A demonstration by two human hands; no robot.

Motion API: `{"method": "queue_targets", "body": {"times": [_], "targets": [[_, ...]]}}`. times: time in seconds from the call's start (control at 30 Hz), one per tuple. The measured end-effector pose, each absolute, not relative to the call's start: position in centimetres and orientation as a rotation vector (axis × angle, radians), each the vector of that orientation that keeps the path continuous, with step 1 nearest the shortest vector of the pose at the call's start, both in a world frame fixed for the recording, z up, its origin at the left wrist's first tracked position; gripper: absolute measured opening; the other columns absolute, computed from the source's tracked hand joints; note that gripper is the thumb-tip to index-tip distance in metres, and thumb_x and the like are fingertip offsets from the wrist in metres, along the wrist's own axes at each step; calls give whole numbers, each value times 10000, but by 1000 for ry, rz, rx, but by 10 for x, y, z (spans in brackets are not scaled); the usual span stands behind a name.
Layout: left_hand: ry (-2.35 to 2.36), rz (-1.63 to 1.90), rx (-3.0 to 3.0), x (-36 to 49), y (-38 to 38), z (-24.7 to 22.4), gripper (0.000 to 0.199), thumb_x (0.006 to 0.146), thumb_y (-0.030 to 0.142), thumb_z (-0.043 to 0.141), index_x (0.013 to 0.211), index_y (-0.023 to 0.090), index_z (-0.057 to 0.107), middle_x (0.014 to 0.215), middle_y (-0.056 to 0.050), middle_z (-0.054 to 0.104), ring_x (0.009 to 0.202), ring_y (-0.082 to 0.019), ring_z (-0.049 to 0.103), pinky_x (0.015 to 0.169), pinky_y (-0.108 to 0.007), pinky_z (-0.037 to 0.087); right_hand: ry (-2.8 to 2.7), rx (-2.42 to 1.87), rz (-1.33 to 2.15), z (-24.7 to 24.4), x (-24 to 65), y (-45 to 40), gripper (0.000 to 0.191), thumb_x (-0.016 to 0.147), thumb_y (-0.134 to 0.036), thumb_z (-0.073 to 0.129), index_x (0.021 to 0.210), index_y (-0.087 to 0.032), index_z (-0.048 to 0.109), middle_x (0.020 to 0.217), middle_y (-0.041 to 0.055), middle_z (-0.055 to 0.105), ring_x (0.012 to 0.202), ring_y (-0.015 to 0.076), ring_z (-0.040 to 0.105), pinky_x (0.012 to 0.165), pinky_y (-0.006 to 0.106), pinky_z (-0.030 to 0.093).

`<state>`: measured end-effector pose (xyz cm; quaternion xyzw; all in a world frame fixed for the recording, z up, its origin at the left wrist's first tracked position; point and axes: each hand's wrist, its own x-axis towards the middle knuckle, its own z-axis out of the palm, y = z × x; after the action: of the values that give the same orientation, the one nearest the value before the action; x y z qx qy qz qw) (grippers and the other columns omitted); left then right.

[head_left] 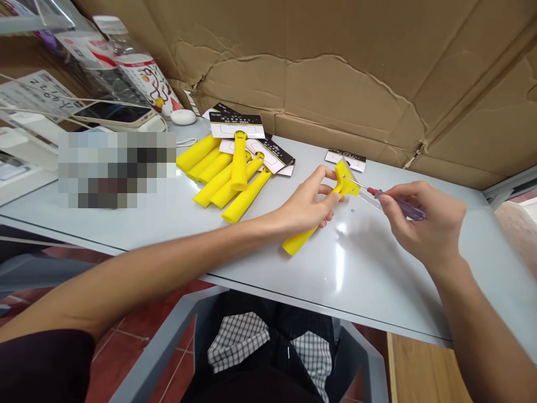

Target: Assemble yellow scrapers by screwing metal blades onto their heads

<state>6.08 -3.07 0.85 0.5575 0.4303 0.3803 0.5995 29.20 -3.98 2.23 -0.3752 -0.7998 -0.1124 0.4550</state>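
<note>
My left hand is closed around a yellow scraper, whose handle slants toward me and whose wider head points away. In my right hand is a screwdriver with a translucent purplish handle and a red collar. Its thin shaft reaches left to the scraper's head, where the tip meets or nearly meets a small screw. A tiny metal piece, perhaps a screw or nut, lies on the table just right of the scraper. Several more yellow scrapers with black-and-white cards lie in a pile to the left.
A loose card lies behind the scraper. Brown cardboard walls off the back of the white table. Bottles, a phone and a round white object crowd the left. A blurred-out patch hides something there.
</note>
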Motion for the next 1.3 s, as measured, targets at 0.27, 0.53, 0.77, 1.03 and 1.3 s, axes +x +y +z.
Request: {"method": "queue_targets", "body": {"times": [0.27,0.53,0.77,1.03,1.3], "targets": [[983,869,1315,60,-31,3,202,1053,237,581,1198,290,451,1153,-79,704,586,-74,586,526,-225,478,-1980,-935,-94,25,292,-45,195,840,-152,752,972,-273,674,836,-1,720,593,185,677,494,347,524],[1005,860,1268,60,-29,1,209,1051,246,587,1209,292,459,1237,-117,687,618,-83,591,532,-231,477,-1883,-1009,-193,21,295,-42,114,912,-248,780,921,-271,669,751,-20,729,518,167,660,480,335,499],[1017,835,1313,62,-33,3,185,1060,245,552,1204,281,442,1252,-122,665,584,-74,587,506,-236,485,-1877,-1029,-248,23,294,-41,98,961,-296,711,892,-289,641,679,-23,696,504,170,620,459,326,452],[1001,867,1288,60,-32,7,266,1061,254,576,1296,279,454,1242,-134,712,625,-87,601,539,-232,503,-1912,-1011,-208,23,292,-44,69,921,-263,736,945,-280,674,703,-28,728,504,174,656,465,329,491],[1003,826,1311,62,-34,4,251,1049,255,591,1279,263,491,1193,-123,689,596,-91,595,513,-247,483,-1927,-954,-202,26,295,-42,101,913,-203,770,915,-293,724,822,6,776,616,192,706,494,344,536]]}}
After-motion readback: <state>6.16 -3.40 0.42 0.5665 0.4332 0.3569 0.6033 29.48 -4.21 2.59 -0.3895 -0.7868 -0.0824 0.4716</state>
